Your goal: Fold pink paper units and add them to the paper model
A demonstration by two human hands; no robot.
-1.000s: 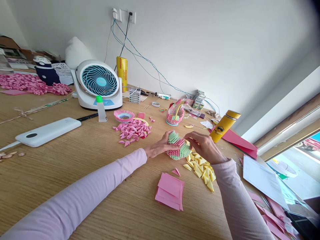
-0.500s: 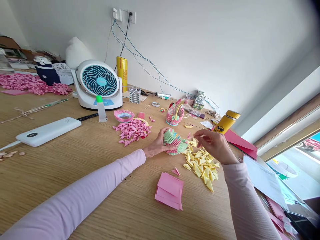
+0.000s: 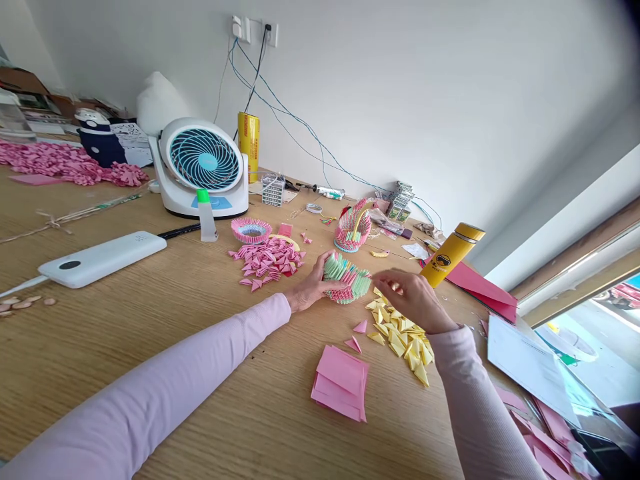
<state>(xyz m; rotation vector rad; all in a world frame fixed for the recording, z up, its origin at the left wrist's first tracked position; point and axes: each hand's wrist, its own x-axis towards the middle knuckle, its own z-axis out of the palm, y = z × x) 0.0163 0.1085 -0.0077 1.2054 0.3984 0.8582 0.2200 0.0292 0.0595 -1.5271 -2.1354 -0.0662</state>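
My left hand (image 3: 313, 287) grips a small paper basket (image 3: 347, 280), built from folded pink, green and blue pieces, from its left side. Close against the basket's right edge is my right hand (image 3: 407, 293). Its fingers are curled together, and whatever may be between the tips is too small to make out. Below the right hand spreads a heap of yellow folded paper triangles (image 3: 407, 337). Two loose pink triangles, one of them a pink triangle (image 3: 360, 327) nearer the basket, lie left of that heap. Pink paper sheets (image 3: 340, 383) are stacked in front.
Behind the basket stand a finished-looking handled paper basket (image 3: 353, 230), a pink paper ring (image 3: 251, 230) and a pile of pink triangles (image 3: 267, 260). A white fan (image 3: 203, 163), a glue bottle (image 3: 207, 217) and a power bank (image 3: 107, 259) are left; a yellow flask (image 3: 453, 253) is right.
My right hand has moved left to the basket's edge. A pink triangle that was by its fingertips is gone from there, and a second one now lies on the table.
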